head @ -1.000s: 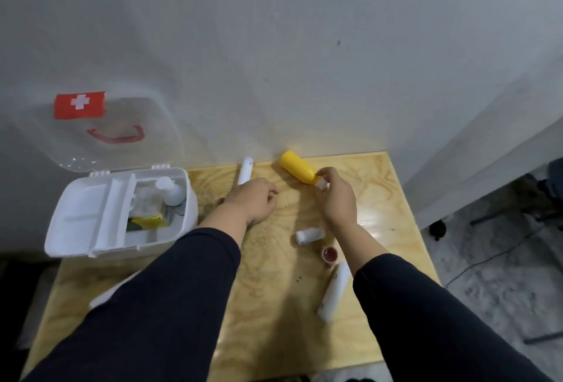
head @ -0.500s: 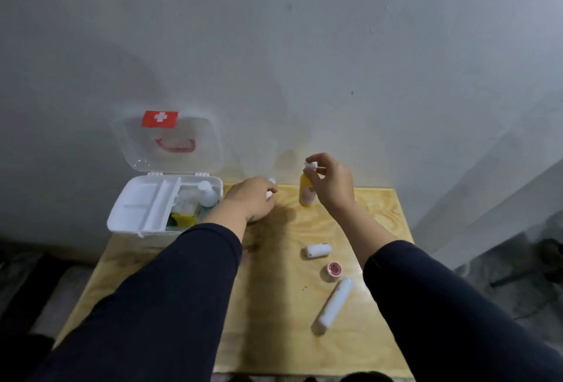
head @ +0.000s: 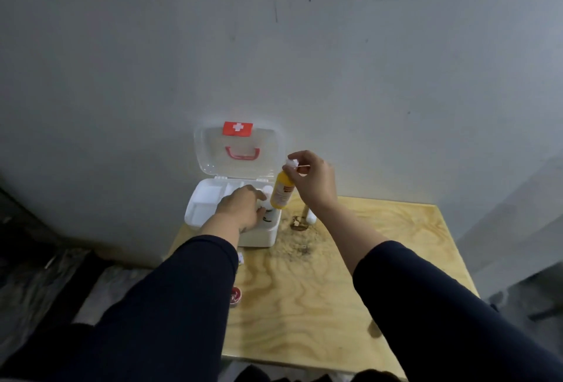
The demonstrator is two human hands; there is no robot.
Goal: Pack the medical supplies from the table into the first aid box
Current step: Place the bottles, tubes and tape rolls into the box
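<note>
I am holding the yellow bottle (head: pixel 282 193) upright by its white cap, my right hand's (head: pixel 310 182) fingers (head: pixel 294 156) pinched shut on it, just above the open first aid box's (head: pixel 207 209) right edge. My left hand (head: pixel 240 209) is reaching into the box, its fingers curled downward; whether they grip anything I cannot tell.

White cross on red sticker (head: pixel 237 128) on first aid box lid (head: pixel 240 150); bottle label (head: pixel 285 195) unreadable
</note>
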